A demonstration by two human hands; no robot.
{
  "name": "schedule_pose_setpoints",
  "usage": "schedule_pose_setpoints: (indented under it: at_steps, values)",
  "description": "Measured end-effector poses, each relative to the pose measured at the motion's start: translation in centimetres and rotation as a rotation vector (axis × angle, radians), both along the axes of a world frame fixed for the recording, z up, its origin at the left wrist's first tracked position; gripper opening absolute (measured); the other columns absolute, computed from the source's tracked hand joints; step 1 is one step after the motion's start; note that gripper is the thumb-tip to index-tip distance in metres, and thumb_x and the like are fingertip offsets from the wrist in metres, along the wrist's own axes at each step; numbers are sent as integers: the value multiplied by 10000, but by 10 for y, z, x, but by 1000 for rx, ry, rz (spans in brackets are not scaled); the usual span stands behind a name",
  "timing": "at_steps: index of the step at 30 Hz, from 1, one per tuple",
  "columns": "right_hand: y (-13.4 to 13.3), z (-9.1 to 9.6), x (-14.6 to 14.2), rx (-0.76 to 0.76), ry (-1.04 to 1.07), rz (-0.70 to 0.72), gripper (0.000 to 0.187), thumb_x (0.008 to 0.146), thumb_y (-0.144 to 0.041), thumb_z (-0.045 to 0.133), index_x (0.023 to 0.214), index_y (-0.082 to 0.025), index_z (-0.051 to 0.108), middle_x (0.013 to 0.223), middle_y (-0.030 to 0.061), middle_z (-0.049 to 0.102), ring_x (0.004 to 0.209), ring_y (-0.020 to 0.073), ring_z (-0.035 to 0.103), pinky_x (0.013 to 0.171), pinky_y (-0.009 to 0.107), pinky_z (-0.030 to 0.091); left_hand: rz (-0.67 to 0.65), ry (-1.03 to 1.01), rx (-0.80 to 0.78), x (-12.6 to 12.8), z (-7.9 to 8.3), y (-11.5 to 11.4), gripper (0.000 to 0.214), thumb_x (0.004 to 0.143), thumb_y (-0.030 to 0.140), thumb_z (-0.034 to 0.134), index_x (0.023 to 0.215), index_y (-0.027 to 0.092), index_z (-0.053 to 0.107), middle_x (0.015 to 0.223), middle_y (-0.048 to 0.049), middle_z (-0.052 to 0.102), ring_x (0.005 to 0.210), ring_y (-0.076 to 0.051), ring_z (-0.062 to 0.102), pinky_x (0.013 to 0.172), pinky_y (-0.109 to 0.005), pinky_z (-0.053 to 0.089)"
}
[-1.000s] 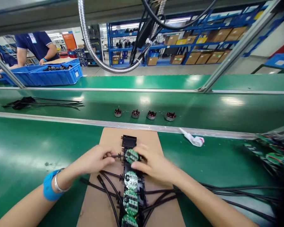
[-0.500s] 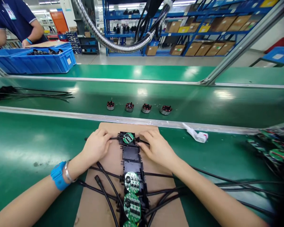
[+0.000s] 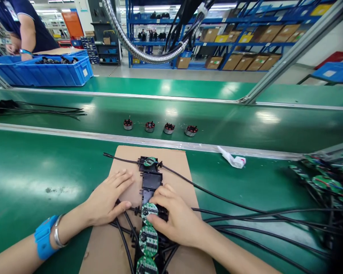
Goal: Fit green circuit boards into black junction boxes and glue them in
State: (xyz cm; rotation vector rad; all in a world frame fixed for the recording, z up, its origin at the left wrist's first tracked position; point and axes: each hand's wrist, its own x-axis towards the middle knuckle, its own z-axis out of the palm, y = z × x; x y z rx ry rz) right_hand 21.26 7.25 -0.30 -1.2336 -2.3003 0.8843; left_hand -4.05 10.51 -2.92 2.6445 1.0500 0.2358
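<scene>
A row of black plastic housings (image 3: 152,180) runs down a cardboard sheet (image 3: 175,171). At its far end, a housing holds a tilted round green circuit board (image 3: 150,161), with a black cable (image 3: 217,196) running out to the right and a short cable end to the left. My right hand (image 3: 175,217) has its thumb and fingertips closed on the edges of another round circuit board (image 3: 149,213) midway along the row. My left hand (image 3: 110,199) lies with fingers stretched over the cardboard and cables left of the row. Nearer me are more round boards (image 3: 148,241).
Several small motor-like parts with copper windings (image 3: 150,126) stand beyond the metal rail. A crumpled white wrapper (image 3: 233,159) lies right of the cardboard, and wired boards (image 3: 326,184) are heaped at far right. A co-worker (image 3: 31,28) stands behind blue bins (image 3: 57,74).
Both hands have left the far housing and come nearer me. My right hand has taken hold of a round board lower in the row; my left hand has flattened out. The view has shifted slightly.
</scene>
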Motion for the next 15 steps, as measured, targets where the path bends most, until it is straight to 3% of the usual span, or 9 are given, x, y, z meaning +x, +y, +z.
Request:
schedule_pose_setpoints:
  at_steps: [3, 6, 10, 13, 15]
  values:
    - [-5, -5, 1, 79, 20, 16, 56, 808, -216, 626, 812, -182, 581, 839, 40, 543, 837, 204, 458, 769, 361, 403, -20, -102, -94, 5, 13, -6, 265, 913, 288, 496, 1146, 225, 604, 1358, -69, 511, 1318, -259, 393, 1081, -446, 330]
    - [-2, -3, 11, 122, 106, -24, 58, 854, -251, 601, 879, -202, 582, 927, 44, 571, 889, 202, 493, 784, 349, 422, -37, -170, -215, 11, 27, -2, 130, 900, 277, 534, 922, 230, 653, 1063, -17, 669, 1073, -196, 582, 966, -363, 417]
    - [21, -1, 32, 45, 138, -181, 241, 890, -340, 569, 1099, -225, 542, 1005, 47, 602, 884, 180, 564, 748, 311, 465, 141, -128, -143, 19, 34, 23, 195, 932, 301, 496, 956, 235, 677, 924, -3, 712, 874, -177, 642, 794, -311, 473]
    - [38, -11, 45, 30, 34, -255, 144, 911, -282, 498, 1023, -206, 549, 883, 31, 630, 796, 176, 589, 710, 311, 474, 195, -55, -48, 27, 26, 40, 234, 941, 302, 474, 997, 241, 693, 959, -13, 714, 880, -185, 647, 753, -298, 487]
    - [44, -20, 49, 114, -44, -260, 101, 904, -240, 485, 942, -198, 569, 859, 41, 636, 814, 196, 588, 729, 333, 473, 195, -31, -25, 31, 19, 44, 234, 933, 305, 486, 990, 229, 700, 958, -29, 706, 889, -196, 645, 752, -302, 494]
